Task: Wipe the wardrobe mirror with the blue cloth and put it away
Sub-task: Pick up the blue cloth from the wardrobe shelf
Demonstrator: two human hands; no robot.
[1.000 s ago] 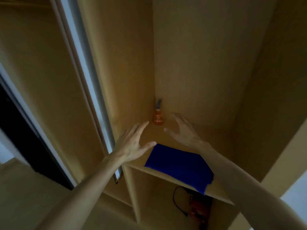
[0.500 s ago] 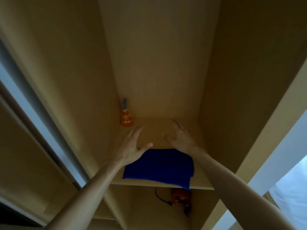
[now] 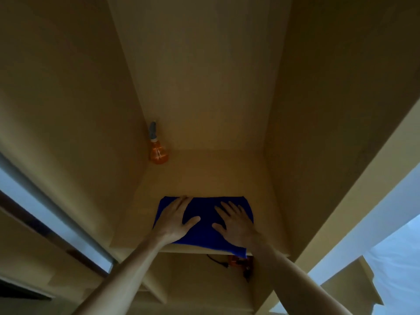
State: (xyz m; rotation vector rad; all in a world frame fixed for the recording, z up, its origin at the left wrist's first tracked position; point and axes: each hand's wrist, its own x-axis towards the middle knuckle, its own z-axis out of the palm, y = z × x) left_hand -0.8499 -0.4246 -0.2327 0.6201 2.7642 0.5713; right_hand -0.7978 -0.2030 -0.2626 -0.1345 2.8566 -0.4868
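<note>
The blue cloth [image 3: 204, 226] lies flat at the shelf's [image 3: 268, 214] front edge, one corner overhanging. The left hand [image 3: 176, 220] and right hand [image 3: 236, 226] press on it, fingers straight. An orange spray bottle [image 3: 158, 148] stands in the back-left corner.

matt blue cloth [image 3: 204, 226]; smooth wooden shelf [image 3: 204, 178]
</note>
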